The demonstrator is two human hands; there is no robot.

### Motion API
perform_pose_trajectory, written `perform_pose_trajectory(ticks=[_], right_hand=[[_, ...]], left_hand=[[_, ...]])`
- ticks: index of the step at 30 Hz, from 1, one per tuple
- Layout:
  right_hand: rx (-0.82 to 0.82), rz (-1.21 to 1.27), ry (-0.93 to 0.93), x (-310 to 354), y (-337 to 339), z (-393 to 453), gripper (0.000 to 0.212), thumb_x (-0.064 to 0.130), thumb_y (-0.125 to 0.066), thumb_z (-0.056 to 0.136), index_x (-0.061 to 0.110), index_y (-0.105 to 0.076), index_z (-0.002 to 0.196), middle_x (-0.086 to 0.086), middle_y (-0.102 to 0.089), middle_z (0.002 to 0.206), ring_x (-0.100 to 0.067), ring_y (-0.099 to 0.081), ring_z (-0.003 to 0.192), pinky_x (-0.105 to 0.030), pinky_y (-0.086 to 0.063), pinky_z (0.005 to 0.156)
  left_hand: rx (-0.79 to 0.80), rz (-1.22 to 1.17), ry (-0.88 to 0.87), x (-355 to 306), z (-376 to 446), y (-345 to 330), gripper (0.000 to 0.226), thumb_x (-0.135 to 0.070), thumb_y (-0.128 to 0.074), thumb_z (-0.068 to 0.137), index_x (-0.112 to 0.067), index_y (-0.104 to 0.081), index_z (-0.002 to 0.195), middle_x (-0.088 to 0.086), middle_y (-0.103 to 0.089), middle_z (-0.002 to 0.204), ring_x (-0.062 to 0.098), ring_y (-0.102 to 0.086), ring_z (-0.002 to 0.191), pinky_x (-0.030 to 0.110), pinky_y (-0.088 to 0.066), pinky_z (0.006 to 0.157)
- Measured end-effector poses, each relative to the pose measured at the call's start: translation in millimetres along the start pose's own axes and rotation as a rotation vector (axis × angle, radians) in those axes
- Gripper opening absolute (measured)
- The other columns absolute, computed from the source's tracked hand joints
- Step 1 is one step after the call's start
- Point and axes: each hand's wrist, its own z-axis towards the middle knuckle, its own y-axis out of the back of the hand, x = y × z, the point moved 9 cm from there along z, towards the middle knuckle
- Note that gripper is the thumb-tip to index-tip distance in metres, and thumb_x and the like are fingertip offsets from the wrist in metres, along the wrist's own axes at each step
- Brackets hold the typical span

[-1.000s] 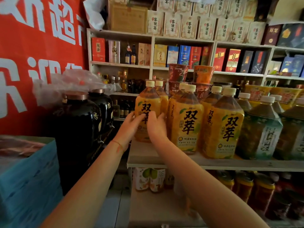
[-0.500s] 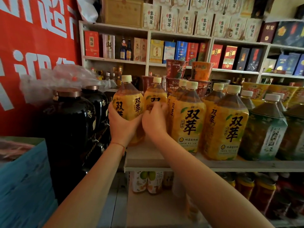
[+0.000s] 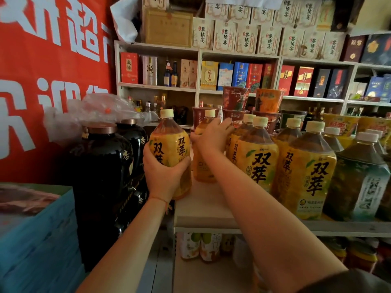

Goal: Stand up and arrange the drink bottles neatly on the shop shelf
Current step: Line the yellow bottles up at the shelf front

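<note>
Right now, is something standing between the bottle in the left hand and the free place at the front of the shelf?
Nothing visible does. The left hand holds the bottle at the shelf's left edge, and the bare board beside it is open. The right hand grips another bottle further back.

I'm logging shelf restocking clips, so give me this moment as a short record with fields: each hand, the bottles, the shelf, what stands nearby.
left hand: grips front yellow bottle round its lower body, at the shelf's left end
right hand: grips rear yellow bottle near its shoulder
rear bottle: upright on shelf
other yellow bottles: upright, rows to the right
green bottles: upright, far right
left of shelf: black jars
behind: noodle cups
</note>
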Motion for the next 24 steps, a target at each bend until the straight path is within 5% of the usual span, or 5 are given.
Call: perform_pose_trajectory(ticks=[6,12,17,24], right_hand=[[0.211,0.545,-0.173,-8.4,-33.2,-0.1,0.108,0.044,-0.089,0.067,0.020,-0.023,0.150,-0.019,-0.031,0.145,-0.042,-0.048,0.124,-0.049,-0.056,0.088],[0.224,0.480,-0.141,-9.9,-18.7,-8.2,0.100,0.060,-0.078,0.073,0.017,-0.026,0.147,-0.016,-0.036,0.142,-0.036,-0.055,0.115,-0.040,-0.051,0.070],[0.281,0.482,-0.069,-8.8,-3.7,-19.0,0.066,0.040,-0.066,0.088,0.016,-0.033,0.139,-0.016,-0.039,0.141,-0.038,-0.054,0.115,-0.041,-0.049,0.074],[0.331,0.594,-0.001,-12.3,18.9,-37.1,0.058,0.031,-0.062,0.092,0.015,-0.034,0.140,-0.017,-0.033,0.146,-0.041,-0.052,0.117,-0.042,-0.049,0.081]], left_hand=[[-0.002,0.020,-0.015,-5.1,-5.9,9.5,0.116,-0.061,-0.081,0.051,-0.024,-0.031,0.148,0.001,-0.047,0.140,0.020,-0.049,0.128,0.050,-0.048,0.105],[-0.004,0.041,-0.045,-16.7,-16.0,11.7,0.114,-0.063,-0.080,0.053,-0.025,-0.030,0.148,-0.001,-0.045,0.140,0.020,-0.048,0.129,0.050,-0.048,0.104],[-0.009,0.038,-0.050,-27.6,-25.9,13.1,0.118,-0.067,-0.078,0.051,-0.022,-0.030,0.149,0.002,-0.045,0.143,0.022,-0.048,0.131,0.051,-0.048,0.105],[-0.026,0.015,-0.062,-45.5,-40.3,21.7,0.107,-0.049,-0.088,0.056,-0.022,-0.035,0.145,0.000,-0.049,0.136,0.020,-0.051,0.124,0.045,-0.048,0.102]])
